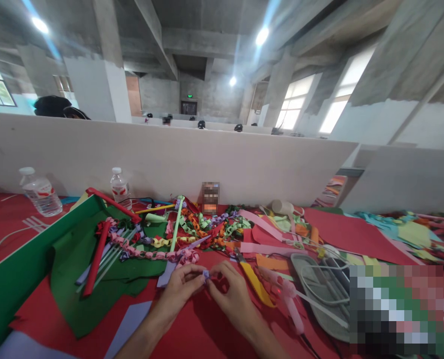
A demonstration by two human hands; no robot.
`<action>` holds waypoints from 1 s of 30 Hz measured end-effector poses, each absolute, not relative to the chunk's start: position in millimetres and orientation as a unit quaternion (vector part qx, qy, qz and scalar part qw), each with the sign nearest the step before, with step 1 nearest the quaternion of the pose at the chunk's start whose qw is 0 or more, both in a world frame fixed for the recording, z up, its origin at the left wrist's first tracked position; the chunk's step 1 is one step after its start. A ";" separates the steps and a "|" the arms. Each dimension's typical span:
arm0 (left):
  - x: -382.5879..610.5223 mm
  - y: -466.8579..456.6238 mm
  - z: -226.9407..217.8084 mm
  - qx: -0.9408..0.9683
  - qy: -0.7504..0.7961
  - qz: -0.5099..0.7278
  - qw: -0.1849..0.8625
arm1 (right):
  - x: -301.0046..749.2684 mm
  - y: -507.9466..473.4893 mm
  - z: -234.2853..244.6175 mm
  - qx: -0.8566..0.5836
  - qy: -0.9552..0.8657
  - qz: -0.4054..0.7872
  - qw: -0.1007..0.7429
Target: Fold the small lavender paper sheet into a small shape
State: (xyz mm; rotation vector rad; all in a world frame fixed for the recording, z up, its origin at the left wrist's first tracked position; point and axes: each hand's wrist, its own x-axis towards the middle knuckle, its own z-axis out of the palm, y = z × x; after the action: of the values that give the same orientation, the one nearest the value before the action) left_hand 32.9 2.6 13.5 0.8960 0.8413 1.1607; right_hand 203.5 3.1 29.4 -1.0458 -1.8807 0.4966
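Between my fingertips is a small folded piece of purple paper (206,275). My left hand (182,286) pinches it from the left, and my right hand (232,291) grips it from the right, thumbs and index fingers close together. Its exact folds are too small to make out. Just beyond my left hand, a pink paper chain (147,253) ends in a cluster of curled pink paper (188,256). To the right of my right hand lie a yellow utility knife (257,284) and a pink glue gun (292,306) with a small red light showing.
Colourful paper chains (207,234) and strips cover the table's middle. Red rolled paper sticks (97,259) lie on green paper (67,279) at left. A grey tray (300,271) holds a cable on the right. Two water bottles (44,194) stand before a white partition (162,154).
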 end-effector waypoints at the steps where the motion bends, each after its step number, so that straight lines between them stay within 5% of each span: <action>1: 32.9 2.5 13.7 0.399 0.372 0.514 0.662 | 203.4 3.2 28.6 -0.423 -0.761 0.201 0.450; 30: 28.8 3.5 6.8 0.335 0.395 0.492 0.700 | 215.1 11.3 21.8 -0.359 -0.858 0.018 0.366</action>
State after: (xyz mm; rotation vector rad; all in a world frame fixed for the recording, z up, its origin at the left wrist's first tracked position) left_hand 28.8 3.5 6.8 0.7461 0.8795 1.0949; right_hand 215.1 11.3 21.8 -0.9226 -2.2059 0.0470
